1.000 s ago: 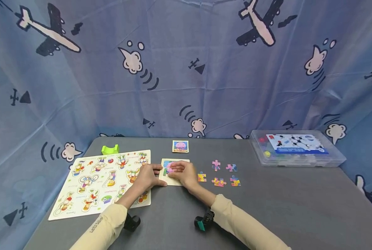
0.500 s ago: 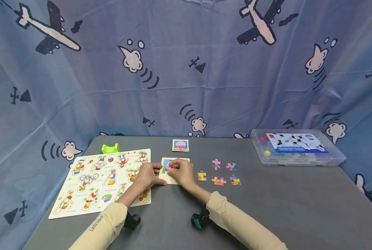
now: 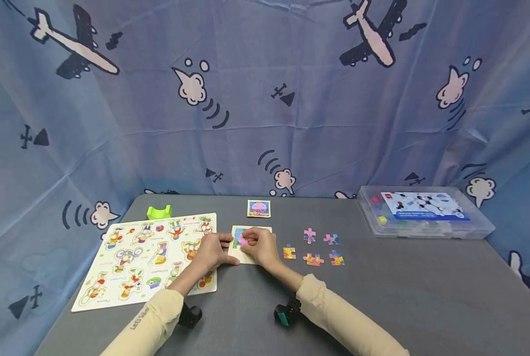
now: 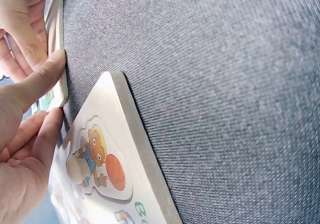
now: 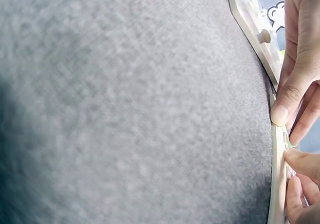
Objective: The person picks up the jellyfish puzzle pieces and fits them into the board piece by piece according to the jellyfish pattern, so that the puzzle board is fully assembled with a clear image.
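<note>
A small square wooden puzzle tray [image 3: 246, 258] lies on the table between both hands, with blue, green and pink jigsaw pieces in its left part. My left hand [image 3: 211, 252] grips the tray's near left corner, its thumb [image 4: 42, 77] along the near edge and a finger at the side. Over the tray, the right hand [image 3: 263, 246] pinches a pink jigsaw piece [image 3: 242, 240] with thumb and fingertips, which partly cover it. Several loose jigsaw pieces [image 3: 313, 259] lie to the right. Behind the tray stands a small pink jellyfish picture [image 3: 259, 209].
On the left lies a large wooden peg board [image 3: 129, 269] with cartoon sports figures, its right edge beneath the left forearm. A green plastic piece [image 3: 159, 212] sits behind it. At the back right is a clear plastic case [image 3: 425, 227]. A patterned curtain [image 3: 247, 123] closes off the back.
The right fingers have drawn closer together over the pink piece, and the right wrist has shifted slightly. The left hand keeps its place at the tray's corner.
</note>
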Tool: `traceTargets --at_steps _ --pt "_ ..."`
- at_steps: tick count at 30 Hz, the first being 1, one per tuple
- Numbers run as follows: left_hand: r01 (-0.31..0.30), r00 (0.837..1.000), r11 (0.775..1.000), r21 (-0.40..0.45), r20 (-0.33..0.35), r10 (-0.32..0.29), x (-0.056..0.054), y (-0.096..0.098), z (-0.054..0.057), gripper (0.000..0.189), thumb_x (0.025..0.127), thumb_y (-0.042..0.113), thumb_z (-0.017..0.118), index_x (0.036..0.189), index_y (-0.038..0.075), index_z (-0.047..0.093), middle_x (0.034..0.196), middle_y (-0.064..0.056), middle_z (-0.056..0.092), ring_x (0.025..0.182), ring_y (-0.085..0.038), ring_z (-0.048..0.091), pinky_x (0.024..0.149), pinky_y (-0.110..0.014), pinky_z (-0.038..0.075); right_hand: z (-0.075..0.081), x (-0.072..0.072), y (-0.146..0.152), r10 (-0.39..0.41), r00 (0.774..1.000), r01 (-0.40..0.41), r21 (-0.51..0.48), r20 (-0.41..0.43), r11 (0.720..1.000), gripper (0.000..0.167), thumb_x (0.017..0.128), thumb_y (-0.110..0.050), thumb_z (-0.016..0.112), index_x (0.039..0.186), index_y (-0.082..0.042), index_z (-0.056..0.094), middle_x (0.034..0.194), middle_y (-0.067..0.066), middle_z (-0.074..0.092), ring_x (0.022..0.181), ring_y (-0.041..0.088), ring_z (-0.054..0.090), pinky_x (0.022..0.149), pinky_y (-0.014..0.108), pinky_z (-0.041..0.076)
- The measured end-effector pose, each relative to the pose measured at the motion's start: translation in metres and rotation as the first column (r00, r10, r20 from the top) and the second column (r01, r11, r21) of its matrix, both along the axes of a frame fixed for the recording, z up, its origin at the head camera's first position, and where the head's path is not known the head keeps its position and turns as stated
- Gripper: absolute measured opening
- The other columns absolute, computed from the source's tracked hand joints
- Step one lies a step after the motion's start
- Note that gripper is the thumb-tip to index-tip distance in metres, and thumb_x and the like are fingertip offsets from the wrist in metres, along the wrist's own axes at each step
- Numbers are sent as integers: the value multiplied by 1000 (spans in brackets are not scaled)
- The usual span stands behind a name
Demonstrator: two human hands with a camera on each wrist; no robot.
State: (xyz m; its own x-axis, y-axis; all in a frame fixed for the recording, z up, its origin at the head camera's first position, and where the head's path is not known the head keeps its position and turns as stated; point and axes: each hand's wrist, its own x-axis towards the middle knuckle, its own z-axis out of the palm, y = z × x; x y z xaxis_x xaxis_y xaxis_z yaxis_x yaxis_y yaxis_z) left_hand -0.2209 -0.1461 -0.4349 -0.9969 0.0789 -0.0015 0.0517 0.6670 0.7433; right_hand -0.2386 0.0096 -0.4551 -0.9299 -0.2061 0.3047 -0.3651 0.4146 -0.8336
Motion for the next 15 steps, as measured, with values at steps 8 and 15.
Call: traceTargets --at_steps 8,15 --pt "-5 1000 1000 11 -5 5 1 1 0 63 55 5 92 111 -8 67 106 -18 70 93 -27 69 79 -33 56 -2 0 -3 26 1000 -26 -138 -1 990 24 69 19 74 91 12 66 86 24 69 80 33 69 70 31 58" --pt "40 998 999 20 -46 -39 0 -3 -2 63 55 10 93 109 -9 67 103 -18 70 89 -26 69 75 -31 56 -3 -4 -7 61 998 -59 -161 10 985 20 71 22 71 89 14 65 84 27 68 78 36 69 69 28 58"
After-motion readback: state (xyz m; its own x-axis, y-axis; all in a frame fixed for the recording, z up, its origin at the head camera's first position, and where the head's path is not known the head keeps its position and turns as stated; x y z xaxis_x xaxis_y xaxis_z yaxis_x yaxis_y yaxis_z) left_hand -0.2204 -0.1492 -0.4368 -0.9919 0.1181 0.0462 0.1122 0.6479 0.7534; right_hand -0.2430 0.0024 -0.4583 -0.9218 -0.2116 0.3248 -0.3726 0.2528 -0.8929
